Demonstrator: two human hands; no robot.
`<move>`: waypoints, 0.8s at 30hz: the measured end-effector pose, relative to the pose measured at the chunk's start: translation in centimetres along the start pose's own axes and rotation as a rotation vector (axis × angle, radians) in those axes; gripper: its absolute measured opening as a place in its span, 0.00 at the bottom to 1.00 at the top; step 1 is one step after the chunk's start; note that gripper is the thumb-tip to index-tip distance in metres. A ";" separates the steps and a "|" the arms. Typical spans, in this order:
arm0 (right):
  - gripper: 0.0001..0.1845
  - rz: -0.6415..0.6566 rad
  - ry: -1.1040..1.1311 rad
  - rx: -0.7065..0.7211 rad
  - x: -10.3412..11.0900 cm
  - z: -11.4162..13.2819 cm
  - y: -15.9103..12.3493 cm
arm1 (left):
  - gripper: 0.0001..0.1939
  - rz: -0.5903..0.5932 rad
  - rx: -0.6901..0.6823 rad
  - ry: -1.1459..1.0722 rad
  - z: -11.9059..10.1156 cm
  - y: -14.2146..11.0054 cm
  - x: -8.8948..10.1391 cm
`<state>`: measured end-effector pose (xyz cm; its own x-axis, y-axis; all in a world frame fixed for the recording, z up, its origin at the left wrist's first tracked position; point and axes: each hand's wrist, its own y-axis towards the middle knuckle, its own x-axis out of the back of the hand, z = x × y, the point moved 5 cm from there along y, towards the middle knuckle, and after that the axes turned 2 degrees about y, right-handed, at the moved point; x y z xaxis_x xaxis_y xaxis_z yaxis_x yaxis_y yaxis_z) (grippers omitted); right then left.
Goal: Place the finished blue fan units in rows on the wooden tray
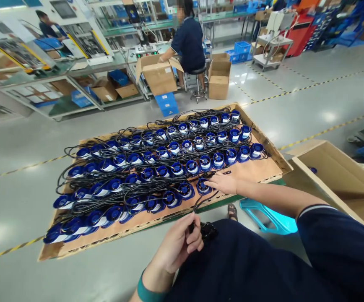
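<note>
Rows of blue round fan-like units point(157, 167) with black cables lie on a low brown board point(257, 170). My right hand point(222, 182) reaches over the board's near edge, fingers stretched flat, touching the nearest blue unit point(203, 185) at the end of the front row. My left hand point(178, 243) is closer to me, above my lap, fingers pinched on a black cable point(201, 202) that runs up to that unit. A dark bundle of cable point(209, 230) rests on my lap beside it.
An open cardboard box point(336, 176) stands at my right. A turquoise stool point(266, 218) is under me. Beyond the board a person on a stool point(188, 42) works among cardboard boxes point(158, 75) and workbenches point(59, 71). Grey floor with yellow lines surrounds the board.
</note>
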<state>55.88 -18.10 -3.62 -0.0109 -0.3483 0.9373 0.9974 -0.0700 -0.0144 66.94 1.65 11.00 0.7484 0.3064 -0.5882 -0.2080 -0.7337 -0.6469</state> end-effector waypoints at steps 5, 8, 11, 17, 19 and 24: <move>0.33 -0.141 0.100 -0.045 2.4 0.4 -0.7 | 0.14 0.011 0.032 -0.221 -1.5 1.1 -3.2; 0.34 -0.390 0.350 -0.387 4.2 -0.2 -5.4 | 0.14 -0.057 -0.001 -0.467 -2.8 2.5 -6.1; 0.25 -0.446 0.910 -0.719 3.1 -0.2 -10.8 | 0.18 -0.136 -0.046 -0.643 -4.2 4.2 -9.0; 0.48 -0.221 1.559 -0.374 2.6 5.3 -10.6 | 0.22 -0.256 -0.138 -0.686 -7.0 8.3 -11.2; 0.52 -0.161 1.620 -0.247 3.4 6.6 -9.7 | 0.21 -0.262 -0.195 -0.692 -8.1 9.5 -10.9; 0.42 -0.130 1.768 -0.327 4.2 6.3 -9.8 | 0.18 -0.314 -0.368 -0.766 -10.5 12.4 -8.6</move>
<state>46.53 -13.01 2.64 -0.3526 -0.7910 -0.5001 0.9337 -0.2616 -0.2445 64.54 -16.46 13.17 0.0855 0.7480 -0.6582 0.2481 -0.6558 -0.7130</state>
